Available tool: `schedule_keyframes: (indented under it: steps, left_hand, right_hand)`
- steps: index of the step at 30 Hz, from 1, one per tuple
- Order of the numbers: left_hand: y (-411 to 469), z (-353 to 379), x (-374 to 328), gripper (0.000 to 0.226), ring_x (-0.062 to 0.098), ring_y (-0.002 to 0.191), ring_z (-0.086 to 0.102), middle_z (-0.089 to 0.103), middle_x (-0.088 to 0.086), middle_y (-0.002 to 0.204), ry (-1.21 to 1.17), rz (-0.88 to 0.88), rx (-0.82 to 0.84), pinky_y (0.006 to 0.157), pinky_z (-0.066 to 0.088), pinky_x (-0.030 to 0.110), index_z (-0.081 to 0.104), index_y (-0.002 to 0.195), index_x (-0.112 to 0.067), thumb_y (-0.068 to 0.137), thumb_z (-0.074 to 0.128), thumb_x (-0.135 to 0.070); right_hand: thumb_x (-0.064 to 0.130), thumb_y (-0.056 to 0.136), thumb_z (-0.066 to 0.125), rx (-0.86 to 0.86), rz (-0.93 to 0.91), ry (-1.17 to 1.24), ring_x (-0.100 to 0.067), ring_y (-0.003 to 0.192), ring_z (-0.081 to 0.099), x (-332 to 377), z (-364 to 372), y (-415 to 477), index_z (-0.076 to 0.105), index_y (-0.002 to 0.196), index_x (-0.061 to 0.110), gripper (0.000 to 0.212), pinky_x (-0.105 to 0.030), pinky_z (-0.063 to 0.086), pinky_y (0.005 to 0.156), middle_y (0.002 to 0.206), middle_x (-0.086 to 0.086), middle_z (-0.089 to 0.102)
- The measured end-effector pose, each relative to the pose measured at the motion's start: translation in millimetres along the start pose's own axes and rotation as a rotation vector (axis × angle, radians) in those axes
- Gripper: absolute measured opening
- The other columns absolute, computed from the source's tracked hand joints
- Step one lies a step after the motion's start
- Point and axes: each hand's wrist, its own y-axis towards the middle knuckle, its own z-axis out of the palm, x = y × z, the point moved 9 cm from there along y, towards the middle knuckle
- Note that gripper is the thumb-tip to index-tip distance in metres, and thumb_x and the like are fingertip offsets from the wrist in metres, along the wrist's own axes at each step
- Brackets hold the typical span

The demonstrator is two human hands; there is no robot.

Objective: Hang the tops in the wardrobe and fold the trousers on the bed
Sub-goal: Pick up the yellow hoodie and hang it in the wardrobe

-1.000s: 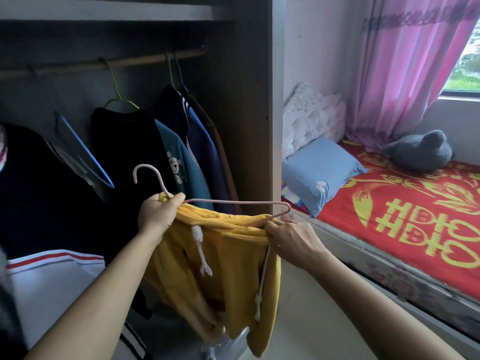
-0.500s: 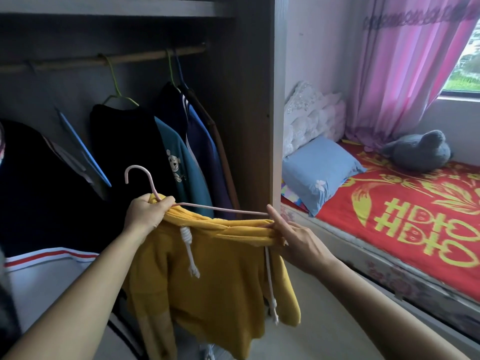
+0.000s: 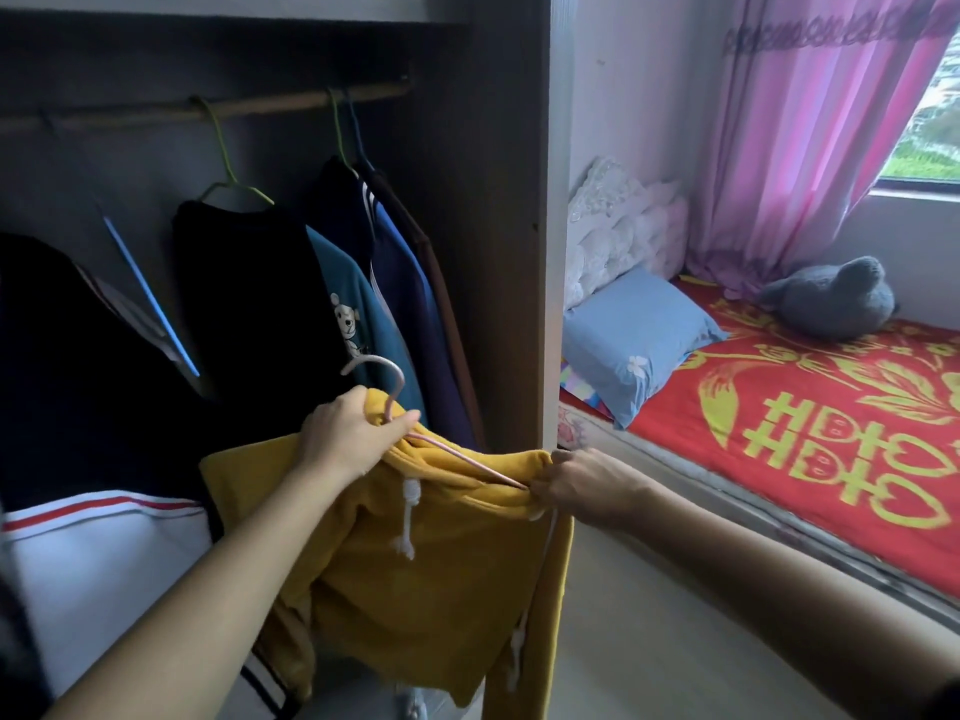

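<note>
1. The left hand (image 3: 353, 439) is left of the wardrobe's side panel (image 3: 498, 252). Its fingers are curled round the neck of a pink hanger (image 3: 467, 459) and the collar of the yellow hoodie (image 3: 426, 589) bunched there.
2. The right hand (image 3: 582, 485) is in front of the panel's lower end. It pinches the hoodie's shoulder together with the outer end of the hanger's arm.
3. The hoodie hangs between the two hands, low and in front of the panel, and is not yet on the rail. Its body and sleeves droop below, and one white drawstring (image 3: 408, 517) dangles down the chest.
4. The hanger's hook stands free above the left hand, well below the rail.
5. Left of the panel, inside the wardrobe, a wooden rail (image 3: 208, 111) runs across the top.
6. Nearest the panel hangs a navy jacket (image 3: 400, 283). Farther left come a teal top (image 3: 384, 345) with a small bear print and a black top (image 3: 249, 304) on a green hanger.
7. Farther left still, a blue hanger (image 3: 150, 298) hangs tilted. Below it is a white garment with a red stripe (image 3: 104, 553).
8. Right of the panel lies the bed (image 3: 831, 433) under a red and yellow cover. A blue pillow (image 3: 634, 340) lies just beside the panel, with a grey plush toy (image 3: 836, 298) farther right.
9. A pink curtain (image 3: 805, 148) hangs behind the bed. No trousers can be made out on the bed.
</note>
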Motion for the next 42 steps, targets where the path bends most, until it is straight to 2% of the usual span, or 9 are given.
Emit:
schedule_keyframes:
  steps: [6, 11, 15, 20, 24, 28, 31, 35, 42]
  left_hand:
    - [-14, 27, -22, 0.068, 0.027, 0.083, 0.066, 0.067, 0.001, 0.085, 0.129, 0.021, 0.090, 0.064, 0.051, 0.031, 0.052, 0.082, -0.024, 0.067, 0.045, -0.090]
    - [-23, 51, -9, 0.058, 0.016, 0.083, 0.066, 0.069, -0.006, 0.086, -0.354, -0.219, 0.374, 0.071, 0.054, 0.032, 0.065, 0.087, -0.022, 0.061, 0.076, -0.072]
    - [-40, 71, -8, 0.032, 0.026, 0.088, 0.073, 0.075, 0.009, 0.089, -0.822, -0.386, 0.484, 0.078, 0.061, 0.040, 0.069, 0.095, -0.010, 0.074, 0.085, -0.028]
    - [-23, 37, 5, 0.034, 0.025, 0.093, 0.068, 0.071, 0.008, 0.100, -0.876, -0.498, 0.005, 0.075, 0.054, 0.033, 0.065, 0.103, -0.008, 0.089, 0.068, -0.039]
    - [-19, -2, 22, 0.043, 0.026, 0.096, 0.064, 0.064, 0.010, 0.108, -0.682, -0.430, -0.222, 0.082, 0.056, 0.041, 0.057, 0.116, -0.007, 0.095, 0.057, -0.045]
    - [-21, 8, 27, 0.045, 0.025, 0.094, 0.064, 0.066, 0.009, 0.106, -0.565, -0.366, -0.110, 0.077, 0.055, 0.037, 0.058, 0.112, -0.010, 0.094, 0.055, -0.051]
    - [-15, 19, 40, 0.058, 0.023, 0.090, 0.066, 0.071, 0.004, 0.092, -0.551, -0.348, 0.058, 0.083, 0.054, 0.039, 0.069, 0.089, -0.015, 0.090, 0.046, -0.069]
    - [-24, 43, 49, 0.070, 0.021, 0.114, 0.061, 0.068, 0.000, 0.120, -0.726, -0.313, 0.326, 0.104, 0.045, 0.046, 0.069, 0.118, -0.032, 0.088, 0.027, -0.079]
    - [-21, 38, 44, 0.048, 0.014, 0.096, 0.070, 0.075, -0.004, 0.099, -0.890, -0.206, 0.260, 0.086, 0.054, 0.032, 0.071, 0.101, -0.033, 0.083, 0.053, -0.073]
  right_hand:
    - [0.032, 0.092, 0.067, -0.473, 0.071, 0.078, -0.014, 0.094, 0.054, 14, -53, 15, 0.052, 0.134, 0.020, 0.046, -0.024, 0.050, 0.078, 0.121, -0.001, 0.057]
    - [0.056, 0.086, 0.049, -0.155, 0.322, 0.441, -0.015, 0.111, 0.036, 2, -11, 31, 0.034, 0.147, 0.031, 0.067, -0.033, 0.043, 0.092, 0.129, 0.005, 0.039]
    - [0.068, 0.097, 0.028, -0.206, 0.428, 0.339, -0.012, 0.103, 0.038, -15, -14, 33, 0.052, 0.129, 0.035, 0.052, -0.034, 0.038, 0.092, 0.121, 0.008, 0.050]
    - [0.046, 0.096, 0.055, -0.169, 0.367, -0.035, -0.022, 0.108, 0.050, -26, -17, 34, 0.065, 0.108, 0.028, 0.023, -0.044, 0.031, 0.105, 0.112, 0.004, 0.063]
    - [0.031, 0.103, 0.037, 0.002, 0.396, -0.180, -0.030, 0.119, 0.045, -41, 9, 9, 0.060, 0.119, 0.015, 0.032, -0.053, 0.023, 0.113, 0.121, -0.009, 0.054]
    - [0.034, 0.103, 0.047, -0.293, 0.317, 0.012, -0.023, 0.122, 0.044, -33, -31, 18, 0.060, 0.119, 0.018, 0.026, -0.046, 0.038, 0.108, 0.128, -0.004, 0.049]
    - [0.037, 0.106, 0.040, -0.468, 0.351, 0.353, -0.004, 0.107, 0.043, -40, -65, 23, 0.058, 0.115, 0.020, 0.026, -0.022, 0.049, 0.089, 0.127, 0.006, 0.042]
    - [0.046, 0.103, 0.030, -0.572, 0.404, 0.453, -0.003, 0.087, 0.049, -51, -97, 30, 0.062, 0.108, 0.015, 0.045, -0.010, 0.047, 0.069, 0.115, 0.005, 0.047]
    - [0.051, 0.102, 0.037, -0.257, 0.414, 0.438, -0.007, 0.078, 0.059, -54, -94, 55, 0.056, 0.108, 0.025, 0.033, -0.018, 0.054, 0.066, 0.099, 0.008, 0.057]
